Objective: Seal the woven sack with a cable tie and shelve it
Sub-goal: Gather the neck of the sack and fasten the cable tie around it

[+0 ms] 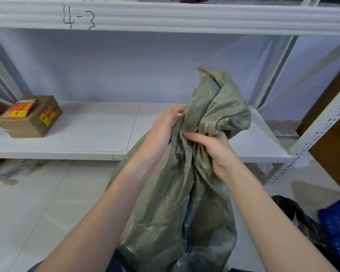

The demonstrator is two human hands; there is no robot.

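Upright before the white shelf (98,132), green woven sack (177,203), neck bunched. Right hand (214,150) grips the gathered neck; left hand (163,130) curls round it beside. Cardboard box (29,116) on shelf, far left.

One head-worn wide-angle view looks forward and down, close over the forearms, facing the shelf (106,132).
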